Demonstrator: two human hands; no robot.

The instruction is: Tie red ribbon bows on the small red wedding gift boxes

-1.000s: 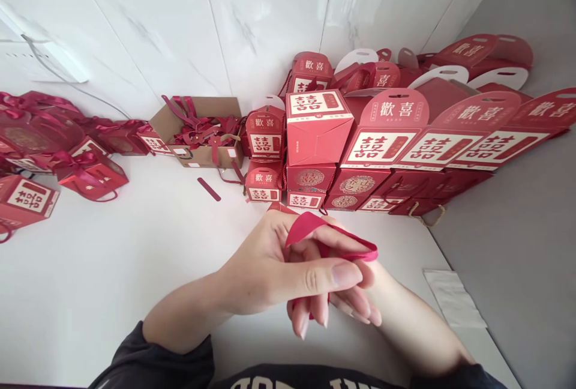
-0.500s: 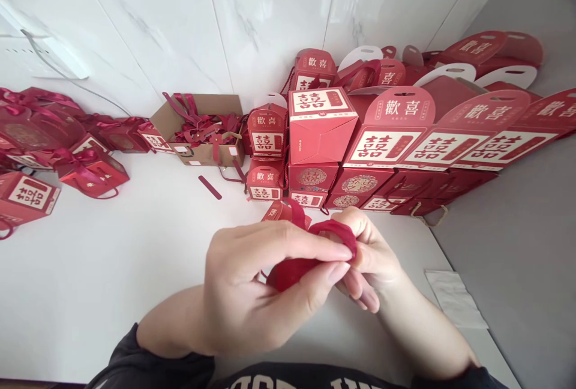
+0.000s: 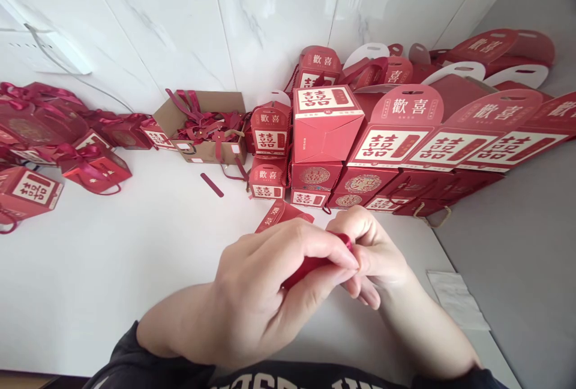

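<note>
My left hand (image 3: 265, 293) and my right hand (image 3: 373, 251) meet low in the middle of the view, both pinched on a red ribbon (image 3: 310, 266). Only a short strip of the ribbon shows between my left thumb and fingers. Just behind my hands a small red gift box (image 3: 278, 215) lies on the white table (image 3: 135, 245), partly hidden by my left hand.
Stacked red gift boxes (image 3: 324, 119) stand against the wall, with flat box blanks (image 3: 450, 137) leaning to the right. An open cardboard box (image 3: 202, 125) holds red ribbons. More ribboned red boxes (image 3: 54, 155) lie at the left. A loose red strip (image 3: 211, 185) and a white packet (image 3: 456, 299) lie nearby.
My hands have closed together on the ribbon. Its wide loop over my left fingers has been gathered into a tight pinch, and the small red box behind has come into view.
</note>
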